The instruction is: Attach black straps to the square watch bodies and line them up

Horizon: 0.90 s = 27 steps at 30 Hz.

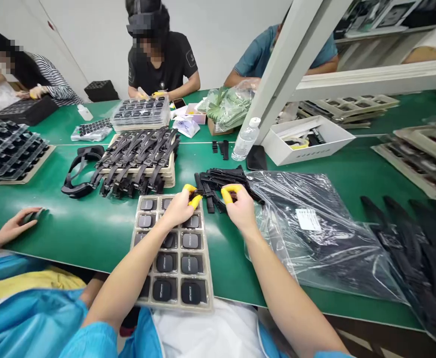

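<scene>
My left hand (180,208), with yellow covers on thumb and forefinger, pinches a small black part (200,192) above the far end of a tray. Across from it, my right hand (241,206) has its yellow-tipped thumb and forefinger curled together beside a pile of black straps (225,177); whatever is between them is too small to make out. Below my left forearm lies the beige compartment tray (209,258) under clear plastic. Square black device cases (190,264) sit in its pockets, some hidden by my arm.
Stacked trays of black watch-like straps (139,161) stand beyond, beside a black headset (79,171). A large clear bag (314,238) covers the right side. A water bottle (246,139), phone (257,158) and white box (307,141) stand behind. A neighbour's hand (18,226) rests at left.
</scene>
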{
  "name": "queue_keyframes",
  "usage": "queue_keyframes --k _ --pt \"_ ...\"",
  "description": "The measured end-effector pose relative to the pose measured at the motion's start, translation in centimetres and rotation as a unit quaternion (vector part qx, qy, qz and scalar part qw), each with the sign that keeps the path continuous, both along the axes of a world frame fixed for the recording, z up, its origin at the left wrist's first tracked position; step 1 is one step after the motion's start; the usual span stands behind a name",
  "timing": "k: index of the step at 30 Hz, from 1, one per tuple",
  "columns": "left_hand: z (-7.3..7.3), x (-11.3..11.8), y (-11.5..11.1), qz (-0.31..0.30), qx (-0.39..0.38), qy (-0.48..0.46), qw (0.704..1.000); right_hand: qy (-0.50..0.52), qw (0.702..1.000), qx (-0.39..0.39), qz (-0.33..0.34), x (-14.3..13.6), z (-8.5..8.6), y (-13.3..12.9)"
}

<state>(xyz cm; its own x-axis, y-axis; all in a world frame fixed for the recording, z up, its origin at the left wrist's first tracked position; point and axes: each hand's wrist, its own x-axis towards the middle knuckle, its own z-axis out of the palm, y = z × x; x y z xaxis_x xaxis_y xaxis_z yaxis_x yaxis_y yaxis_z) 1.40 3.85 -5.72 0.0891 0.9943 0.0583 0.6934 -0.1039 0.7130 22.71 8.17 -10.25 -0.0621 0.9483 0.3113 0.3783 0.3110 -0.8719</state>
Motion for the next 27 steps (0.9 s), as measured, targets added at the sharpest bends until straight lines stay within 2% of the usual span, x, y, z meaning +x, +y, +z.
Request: queue_keyframes --k 3,5,7,10,13,15,17,19,21,23,27 --pt "-1.8 0.2 0.1 -0.014 -0.007 -0.041 0.999 -0.174 0.98 -0.055 0.078 1.3 0.1 0.2" --pt "-2.3 0.1 0.2 -0.014 -0.014 -0.076 0.997 -0.291 0.945 -0.091 0.119 2.2 0.8 -0.1" --pt "-2.5 -0.1 0.3 -0.009 -0.023 -0.102 0.995 -0.386 0.907 -0.119 0.12 2.9 1.6 -0.7" --pt "-2.7 -0.3 0.5 -0.011 -0.035 -0.12 0.992 -0.462 0.863 -0.174 0.103 3.3 2.5 -1.1" --pt "-2.9 -0.4 0.7 -0.014 -0.033 -0.136 0.99 -0.47 0.852 -0.198 0.115 3.4 2.5 -0.9" --pt "-3.0 -0.4 0.7 -0.014 -0.027 -0.14 0.99 -0.442 0.875 -0.167 0.102 3.4 2.4 -0.6" --pt "-3.1 -0.4 0.7 -0.017 -0.025 -0.145 0.989 -0.379 0.917 -0.109 0.057 3.6 2.4 -0.4" --pt "-3.1 -0.3 0.6 -0.02 -0.024 -0.159 0.987 -0.28 0.959 -0.037 0.007 3.8 2.4 -0.2" --pt "-3.1 -0.3 0.6 -0.02 -0.023 -0.184 0.982 -0.154 0.987 0.026 -0.02 3.7 2.5 -0.1" --pt "-3.0 -0.2 0.5 -0.016 -0.022 -0.218 0.975 -0.024 0.998 0.045 -0.03 3.3 2.3 0.0" --pt "-2.7 0.0 0.5 -0.007 -0.019 -0.271 0.962 0.181 0.981 -0.067 -0.009 1.9 1.6 0.0"
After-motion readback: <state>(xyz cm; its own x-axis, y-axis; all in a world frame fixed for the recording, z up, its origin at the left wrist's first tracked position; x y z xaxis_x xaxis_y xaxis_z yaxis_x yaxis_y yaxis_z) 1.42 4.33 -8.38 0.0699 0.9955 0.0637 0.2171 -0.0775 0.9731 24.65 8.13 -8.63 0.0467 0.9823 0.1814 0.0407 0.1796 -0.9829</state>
